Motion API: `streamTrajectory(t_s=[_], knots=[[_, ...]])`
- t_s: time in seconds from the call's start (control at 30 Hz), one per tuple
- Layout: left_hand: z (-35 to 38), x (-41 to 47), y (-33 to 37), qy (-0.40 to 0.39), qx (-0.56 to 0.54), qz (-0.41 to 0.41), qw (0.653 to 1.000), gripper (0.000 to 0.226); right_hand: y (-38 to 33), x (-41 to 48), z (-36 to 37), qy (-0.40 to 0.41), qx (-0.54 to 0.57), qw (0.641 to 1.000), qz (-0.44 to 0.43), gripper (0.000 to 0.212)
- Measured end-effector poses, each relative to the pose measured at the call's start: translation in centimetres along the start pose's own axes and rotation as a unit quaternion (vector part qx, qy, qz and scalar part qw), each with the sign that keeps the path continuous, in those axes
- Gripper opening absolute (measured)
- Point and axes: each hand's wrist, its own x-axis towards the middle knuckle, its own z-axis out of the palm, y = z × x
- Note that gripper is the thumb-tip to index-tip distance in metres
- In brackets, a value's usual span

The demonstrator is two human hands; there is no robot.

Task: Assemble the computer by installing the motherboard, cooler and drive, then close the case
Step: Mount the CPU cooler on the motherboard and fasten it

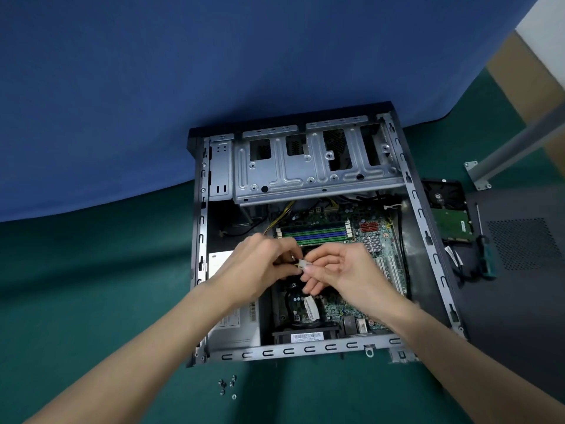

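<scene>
Barcode label [306, 337] illegible, right hand [340, 270] pinches connector [304, 264]

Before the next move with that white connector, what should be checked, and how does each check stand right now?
1. Grip on the white connector: ok; the left hand and right hand both pinch it above the motherboard.
2. Its socket in sight: cannot tell; the hands hide that area.
3. Motherboard inside the case: ok.
4. Hard drive installed: not ok; it lies outside, to the right of the case.
5. Screwdriver and screws in view: ok; the screwdriver is beside the drive, the screws in front of the case.
6. Case closed: not ok; it is open.
</scene>
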Motion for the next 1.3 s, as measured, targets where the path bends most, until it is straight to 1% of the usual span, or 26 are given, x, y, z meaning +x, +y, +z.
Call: streamTrajectory(t_s=[0.07, 0.13, 0.2, 0.23, 0.3, 0.33, 0.4, 0.5, 0.6, 0.67, 0.73, 0.77, 0.83, 0.93, 0.97, 1.03, 1.13, 1.2, 1.3], knots=[[0.0, -0.1, -0.1, 0.0, -0.021, -0.008, 1.0, 0.022, -0.1, -0.1, 0.0, -0.006, 0.024, 1.0, 0.009, 0.013], [-0.4, 0.1, -0.3, -0.016, -0.021, -0.02, 0.999, 0.034, -0.3, -0.2, 0.0, -0.006, 0.054, 0.998, 0.019, 0.015], [-0.9, 0.7, -0.6, -0.07, 0.043, -0.015, 0.997, 0.046, -0.4, -0.2, 0.0, 0.013, 0.055, 0.998, 0.011, 0.016], [-1.1, 1.0, -0.6, -0.103, 0.086, -0.008, 0.991, 0.045, -0.4, -0.3, 0.0, 0.025, 0.054, 0.998, 0.005, 0.016], [-1.4, 1.3, -0.7, -0.133, 0.106, -0.003, 0.985, 0.026, -0.4, -0.5, 0.0, 0.037, 0.056, 0.998, 0.001, 0.016], [-1.4, 1.4, -0.7, -0.129, 0.103, -0.002, 0.986, 0.017, -0.4, -0.5, -0.1, 0.036, 0.061, 0.997, 0.006, 0.016], [-1.0, 1.2, -0.7, -0.105, 0.117, 0.008, 0.988, 0.013, -0.5, -0.6, -0.1, 0.023, 0.072, 0.997, 0.022, 0.016], [-0.2, 0.6, -0.8, -0.074, 0.132, 0.033, 0.988, 0.014, -0.3, -0.6, -0.2, 0.022, 0.055, 0.997, 0.045, 0.015], [0.1, 0.3, -0.6, -0.072, 0.115, 0.052, 0.989, 0.011, -0.1, -0.8, 0.2, 0.032, 0.006, 0.999, 0.038, 0.018], [-0.2, 0.5, -0.3, -0.101, 0.102, 0.047, 0.989, 0.011, -0.1, -0.7, 0.6, 0.041, -0.046, 0.998, 0.019, 0.023], [-0.6, 1.0, 0.2, -0.143, 0.113, 0.05, 0.982, 0.013, -0.1, -0.7, 1.0, 0.054, -0.099, 0.994, 0.001, 0.028], [-0.7, 1.2, 0.3, -0.152, 0.117, 0.049, 0.98, 0.013, -0.1, -0.6, 1.1, 0.058, -0.115, 0.992, 0.0, 0.029], [-0.8, 1.3, 0.4, -0.141, 0.114, 0.036, 0.983, 0.01, -0.1, -0.5, 1.3, 0.049, -0.133, 0.99, 0.017, 0.024], [-0.4, 1.0, 0.2, -0.112, 0.119, 0.027, 0.986, 0.009, -0.5, -0.4, 1.1, -0.01, -0.12, 0.99, 0.069, 0.006], [-0.2, 0.9, 0.2, -0.106, 0.12, 0.03, 0.987, 0.01, -0.7, -0.3, 1.0, -0.028, -0.104, 0.991, 0.085, 0.004], [0.1, 0.8, 0.1, -0.091, 0.126, 0.043, 0.987, 0.01, -0.9, -0.1, 0.9, -0.048, -0.093, 0.989, 0.107, 0.009], [0.4, 1.0, -0.1, -0.077, 0.121, 0.037, 0.989, 0.008, -1.1, 0.0, 1.2, -0.036, -0.145, 0.983, 0.103, 0.004], [-0.1, 1.4, -0.2, -0.1, 0.103, 0.032, 0.989, 0.01, -1.1, 0.0, 1.3, -0.006, -0.151, 0.984, 0.1, 0.01], [-1.1, 2.4, -0.7, -0.182, 0.133, 0.01, 0.974, 0.026, -1.2, -0.4, 0.8, 0.044, -0.13, 0.987, 0.088, 0.011]])
